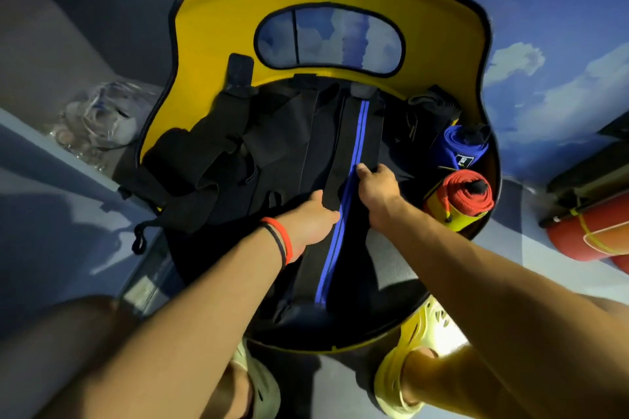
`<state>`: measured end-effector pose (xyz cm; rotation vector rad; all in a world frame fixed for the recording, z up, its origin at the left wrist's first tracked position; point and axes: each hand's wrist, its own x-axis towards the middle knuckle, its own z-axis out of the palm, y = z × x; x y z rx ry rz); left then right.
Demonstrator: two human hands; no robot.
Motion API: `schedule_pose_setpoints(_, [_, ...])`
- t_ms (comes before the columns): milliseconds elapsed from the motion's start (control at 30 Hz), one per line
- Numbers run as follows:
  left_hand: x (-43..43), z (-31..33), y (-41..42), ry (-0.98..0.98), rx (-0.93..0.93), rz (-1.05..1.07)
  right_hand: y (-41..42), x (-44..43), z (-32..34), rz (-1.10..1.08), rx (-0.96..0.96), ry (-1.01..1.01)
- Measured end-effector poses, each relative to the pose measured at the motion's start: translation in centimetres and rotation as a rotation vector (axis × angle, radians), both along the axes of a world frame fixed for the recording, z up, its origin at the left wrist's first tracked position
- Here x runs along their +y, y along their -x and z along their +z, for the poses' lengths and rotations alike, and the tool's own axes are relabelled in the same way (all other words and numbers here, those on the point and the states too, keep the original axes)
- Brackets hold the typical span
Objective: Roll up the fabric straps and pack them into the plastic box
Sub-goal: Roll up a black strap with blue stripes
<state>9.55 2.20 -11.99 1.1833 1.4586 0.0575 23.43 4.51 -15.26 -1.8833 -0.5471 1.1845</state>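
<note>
The right hand (377, 184) pinches the blue-striped strap (354, 127) on the yellow chair (221, 20), fingers curled. The left hand (311, 219) touches it; its grip cannot be told

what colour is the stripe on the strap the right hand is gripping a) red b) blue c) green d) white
b: the right hand pinches a black strap whose stripe along one edge is plainly blue.
</note>
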Motion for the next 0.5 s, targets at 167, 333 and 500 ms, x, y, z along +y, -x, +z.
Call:
schedule_pose_setpoints(167, [-1.8, -0.2, -0.1, -0.089, -0.024, 0.067, -0.2, -0.5, 0.8, 0.021, 0.08, 0.028])
schedule_pose_setpoints(333, [-2.5, -0.3, -0.8, -0.106, -0.042, 0.095, -0.7, -3.7, 1.2, 0.08, 0.243, 0.047])
schedule_pose_setpoints(500, [-2.9, 0.4, -1.5, -0.119, -0.04, 0.115, -0.6, -6.5, 1.8, 0.212, 0.155, 0.097])
